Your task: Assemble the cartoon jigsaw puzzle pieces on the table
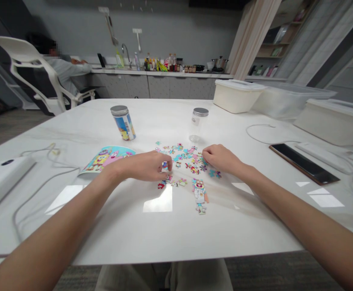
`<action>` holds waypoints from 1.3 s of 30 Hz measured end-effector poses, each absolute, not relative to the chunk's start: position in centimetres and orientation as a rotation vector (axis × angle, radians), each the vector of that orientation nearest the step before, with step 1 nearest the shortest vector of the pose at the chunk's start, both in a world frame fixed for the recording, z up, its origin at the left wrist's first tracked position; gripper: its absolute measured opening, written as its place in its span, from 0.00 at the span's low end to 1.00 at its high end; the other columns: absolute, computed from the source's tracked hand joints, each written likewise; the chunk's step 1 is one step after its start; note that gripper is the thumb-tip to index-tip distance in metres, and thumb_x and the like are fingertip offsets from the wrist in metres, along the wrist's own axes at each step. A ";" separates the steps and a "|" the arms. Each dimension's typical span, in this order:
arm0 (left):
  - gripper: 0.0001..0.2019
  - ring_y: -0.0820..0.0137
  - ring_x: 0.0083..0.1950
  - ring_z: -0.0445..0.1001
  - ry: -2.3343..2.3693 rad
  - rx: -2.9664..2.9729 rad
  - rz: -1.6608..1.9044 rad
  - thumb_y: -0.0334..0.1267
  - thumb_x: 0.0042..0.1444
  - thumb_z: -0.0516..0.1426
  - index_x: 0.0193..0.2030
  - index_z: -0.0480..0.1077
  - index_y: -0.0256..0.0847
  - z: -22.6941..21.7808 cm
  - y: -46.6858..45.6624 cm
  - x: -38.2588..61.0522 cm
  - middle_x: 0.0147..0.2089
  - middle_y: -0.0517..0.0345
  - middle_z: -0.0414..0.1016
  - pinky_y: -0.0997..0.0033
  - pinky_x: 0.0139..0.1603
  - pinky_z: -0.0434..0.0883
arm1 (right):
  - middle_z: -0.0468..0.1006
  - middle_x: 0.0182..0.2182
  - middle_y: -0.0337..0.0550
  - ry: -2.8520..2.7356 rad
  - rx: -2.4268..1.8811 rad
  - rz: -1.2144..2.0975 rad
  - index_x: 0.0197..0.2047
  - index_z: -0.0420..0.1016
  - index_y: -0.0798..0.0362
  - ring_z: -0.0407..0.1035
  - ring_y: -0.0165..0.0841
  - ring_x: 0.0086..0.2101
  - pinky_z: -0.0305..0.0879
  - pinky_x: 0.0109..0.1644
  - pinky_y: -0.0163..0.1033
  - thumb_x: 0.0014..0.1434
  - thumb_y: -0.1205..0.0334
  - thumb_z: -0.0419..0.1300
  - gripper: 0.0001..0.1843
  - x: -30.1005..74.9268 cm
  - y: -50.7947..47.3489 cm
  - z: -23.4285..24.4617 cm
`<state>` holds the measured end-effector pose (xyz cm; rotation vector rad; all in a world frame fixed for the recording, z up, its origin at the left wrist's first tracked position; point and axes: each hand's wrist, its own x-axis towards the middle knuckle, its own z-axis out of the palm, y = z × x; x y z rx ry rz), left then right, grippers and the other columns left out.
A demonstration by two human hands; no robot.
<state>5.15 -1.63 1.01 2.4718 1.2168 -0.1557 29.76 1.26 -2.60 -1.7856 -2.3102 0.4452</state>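
Several small colourful puzzle pieces [185, 155] lie scattered on the white table [152, 226]. My left hand [148, 165] rests at the left edge of the pile, its fingers curled down and pinched on a piece I cannot make out. My right hand [220, 158] lies on the right side of the pile, fingers bent over the pieces; whether it holds one is hidden. A joined strip of pieces showing a cartoon figure [200, 196] lies just in front of the pile, between my hands. A printed reference picture [106, 157] lies left of my left hand.
A labelled puzzle tin [123, 122] and a clear jar with a metal lid [198, 121] stand behind the pile. A dark tablet [303, 163], cables and plastic boxes [237, 95] are at right; a white device [3, 178] at left. A person sits by the far counter.
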 end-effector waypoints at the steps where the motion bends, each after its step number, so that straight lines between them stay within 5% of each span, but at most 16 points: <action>1: 0.10 0.70 0.30 0.73 1.185 2.464 -0.157 0.39 0.56 0.54 0.44 0.72 0.43 1.0 -1.6 5.1 0.31 0.59 0.76 0.74 0.33 0.63 | 0.61 0.18 0.38 -2.308 -1.787 0.446 0.20 0.55 0.52 0.53 0.29 0.22 0.46 0.28 0.37 0.55 0.64 0.46 0.13 29.7 1.2 -2.6; 18: 0.08 0.71 0.36 0.73 1.114 2.412 -0.124 0.40 0.57 0.58 0.41 0.75 0.44 0.8 -1.3 5.0 0.36 0.60 0.77 0.75 0.35 0.63 | 0.61 0.17 0.38 -2.312 -1.796 0.468 0.19 0.55 0.52 0.54 0.29 0.22 0.45 0.28 0.37 0.55 0.64 0.46 0.13 29.6 1.1 -2.4; 29: 0.07 0.69 0.36 0.70 1.137 2.399 -0.117 0.39 0.55 0.58 0.39 0.68 0.42 0.2 -1.5 5.1 0.40 0.56 0.73 0.73 0.34 0.62 | 0.60 0.16 0.38 -2.329 -1.750 0.447 0.19 0.54 0.52 0.54 0.30 0.21 0.45 0.27 0.38 0.55 0.64 0.47 0.14 29.9 1.3 -2.8; 36: 0.05 0.72 0.33 0.67 0.986 2.436 -0.016 0.37 0.56 0.56 0.32 0.65 0.40 0.5 -1.8 5.7 0.32 0.60 0.70 0.72 0.34 0.62 | 0.57 0.15 0.36 -2.295 -1.617 0.442 0.18 0.52 0.52 0.50 0.28 0.20 0.44 0.27 0.38 0.54 0.65 0.47 0.14 29.9 1.0 -2.7; 39: 0.05 0.73 0.32 0.68 0.894 2.383 0.169 0.37 0.57 0.55 0.31 0.66 0.40 0.1 -2.3 6.6 0.31 0.61 0.71 0.73 0.35 0.64 | 0.59 0.17 0.35 -2.350 -1.278 0.687 0.19 0.56 0.52 0.51 0.27 0.21 0.48 0.28 0.37 0.58 0.62 0.47 0.16 29.8 0.4 -2.2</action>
